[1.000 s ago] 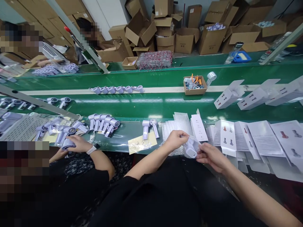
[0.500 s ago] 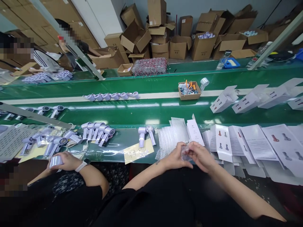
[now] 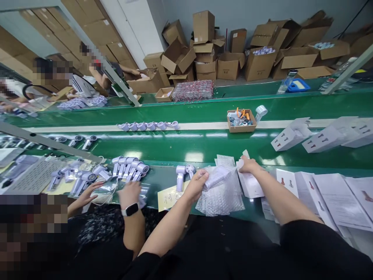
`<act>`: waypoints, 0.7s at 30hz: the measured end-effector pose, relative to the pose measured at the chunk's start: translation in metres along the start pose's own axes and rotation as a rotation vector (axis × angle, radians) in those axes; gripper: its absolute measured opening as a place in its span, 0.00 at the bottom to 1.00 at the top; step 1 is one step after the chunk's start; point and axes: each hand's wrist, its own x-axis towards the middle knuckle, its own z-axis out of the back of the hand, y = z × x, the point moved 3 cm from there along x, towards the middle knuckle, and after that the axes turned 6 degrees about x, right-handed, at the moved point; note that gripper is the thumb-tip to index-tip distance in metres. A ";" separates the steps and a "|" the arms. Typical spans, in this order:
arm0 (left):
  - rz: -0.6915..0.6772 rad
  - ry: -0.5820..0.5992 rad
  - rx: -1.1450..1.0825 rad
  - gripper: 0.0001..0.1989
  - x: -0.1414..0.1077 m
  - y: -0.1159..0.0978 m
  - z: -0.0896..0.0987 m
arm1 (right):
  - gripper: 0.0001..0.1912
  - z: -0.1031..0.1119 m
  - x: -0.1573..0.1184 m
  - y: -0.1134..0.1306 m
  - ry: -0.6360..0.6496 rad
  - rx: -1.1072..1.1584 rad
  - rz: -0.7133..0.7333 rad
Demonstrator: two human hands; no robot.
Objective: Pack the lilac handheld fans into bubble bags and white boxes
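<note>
a long green work line [image 3: 163, 149] crosses the view, both ends cut off. behind it stand cardboard cartons [image 3: 230, 66], several overlapping; one carton [image 3: 260, 68] is filled with lilac pieces, another [image 3: 332, 50] with pale blue ones too small to make out. at the left a co-worker [image 3: 99, 245] in dark clothes is partly out of view, the head pixelated; whatever lies under their watch-side hand [image 3: 130, 193] is mostly covered. printed white sheets and flattened boxes [image 3: 328, 196] overlap at the right, cut off by the edge. beyond them, open white boxes [image 3: 287, 138] lean in a row with clear plastic showing at their mouths. bubble-wrap sleeves [image 3: 221, 204] lie stacked between the person's hands. a yellow note [image 3: 163, 201] is partly hidden by the left forearm, its writing hard to read. a small brown box [image 3: 241, 129] holds jumbled parts, some orange. the right hand [image 3: 249, 165] is closed around the upper end of a white box [image 3: 252, 187], covering much of it. the left hand [image 3: 196, 184] pinches a wrapped lilac piece [image 3: 218, 175] over the sleeves, its shape blurred by the plastic.
</note>
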 end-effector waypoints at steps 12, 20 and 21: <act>-0.476 0.024 0.870 0.03 0.026 -0.086 -0.053 | 0.32 -0.031 -0.092 -0.046 -0.082 0.387 0.570; -0.747 0.359 1.736 0.14 0.003 -0.113 -0.145 | 0.32 -0.040 -0.094 -0.067 -0.166 0.518 0.649; -0.770 0.428 1.790 0.14 0.004 -0.114 -0.152 | 0.32 -0.040 -0.094 -0.070 -0.166 0.531 0.650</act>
